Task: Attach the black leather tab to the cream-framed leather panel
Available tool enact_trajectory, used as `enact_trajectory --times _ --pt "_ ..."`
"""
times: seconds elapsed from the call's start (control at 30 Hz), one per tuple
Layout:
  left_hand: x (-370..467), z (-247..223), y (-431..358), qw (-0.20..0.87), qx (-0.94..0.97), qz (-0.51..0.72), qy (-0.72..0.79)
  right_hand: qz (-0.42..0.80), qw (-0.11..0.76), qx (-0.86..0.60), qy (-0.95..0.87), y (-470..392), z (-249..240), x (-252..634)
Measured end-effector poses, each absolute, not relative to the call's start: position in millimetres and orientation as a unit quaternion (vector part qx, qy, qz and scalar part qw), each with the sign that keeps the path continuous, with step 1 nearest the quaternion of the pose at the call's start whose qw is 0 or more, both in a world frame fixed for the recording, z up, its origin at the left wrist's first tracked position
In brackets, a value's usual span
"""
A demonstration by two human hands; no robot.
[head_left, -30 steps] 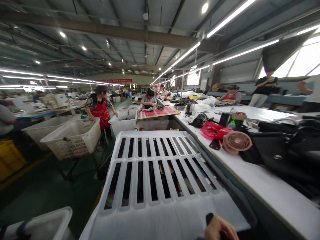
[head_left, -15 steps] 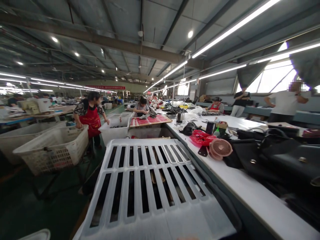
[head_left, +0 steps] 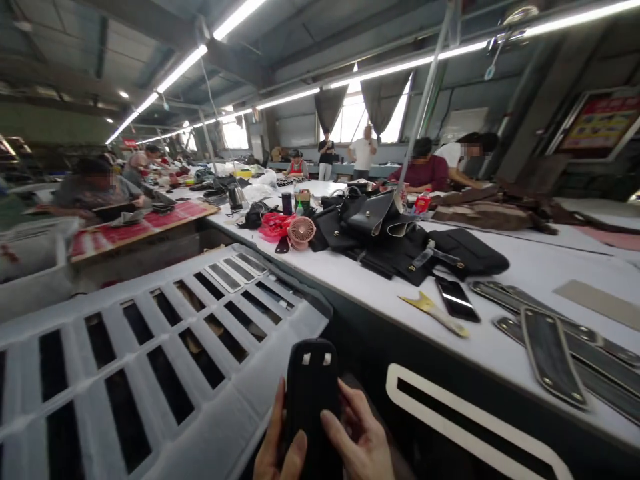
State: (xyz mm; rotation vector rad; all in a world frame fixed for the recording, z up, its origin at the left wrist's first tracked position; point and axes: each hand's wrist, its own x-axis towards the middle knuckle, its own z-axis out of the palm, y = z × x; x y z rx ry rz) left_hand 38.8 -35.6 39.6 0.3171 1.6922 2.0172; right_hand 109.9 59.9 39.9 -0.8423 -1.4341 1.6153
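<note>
Half a second ago no hand showed clearly and no strap piece was in view; now a black strap piece point(head_left: 311, 393) stands upright at the bottom centre, both hands on it; the view has also swung right, so the slatted white crate point(head_left: 150, 347) that filled the middle now sits left of the strap piece, and the long white table point(head_left: 530, 280) runs along its right.

Left hand point(head_left: 277, 450): comes up from the bottom edge, fingers wrapped round the left edge of the strap piece, thumb pressed on its front face; closed on it. Right hand point(head_left: 357, 440): palm turned inward, thumb laid across the lower front of the strap piece, fingers curled behind its right edge; also closed on it. Wrists are cut off by the frame.

The strap piece has a rounded top with two small pale rivets; it is held over the near corner of the crate, just short of the table's dark front edge.

On the table, beyond and right of the strap piece: a phone point(head_left: 456, 299) lying flat; a yellow-handled tool point(head_left: 434, 313) just beside it; long dark strips point(head_left: 547, 350) further right; a heap of black bags point(head_left: 400, 240) behind; a small pink fan point(head_left: 301, 233) left of the heap. Other people work at the far end of the table.
</note>
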Motion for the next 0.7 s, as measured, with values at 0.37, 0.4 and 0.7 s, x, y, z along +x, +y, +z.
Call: enact_trajectory --times 0.37,0.4,0.7 --pt "4 21 -15 0.024 0.204 0.643 0.738 0.612 0.401 -0.249 -0.634 71 30 96" --pt "2 24 -14 0.021 0.202 0.646 0.736 0.591 0.399 -0.232 -0.661 74 34 96" --pt "10 29 -8 0.045 0.186 0.658 0.728 0.495 0.457 -0.290 -0.680 78 41 99"
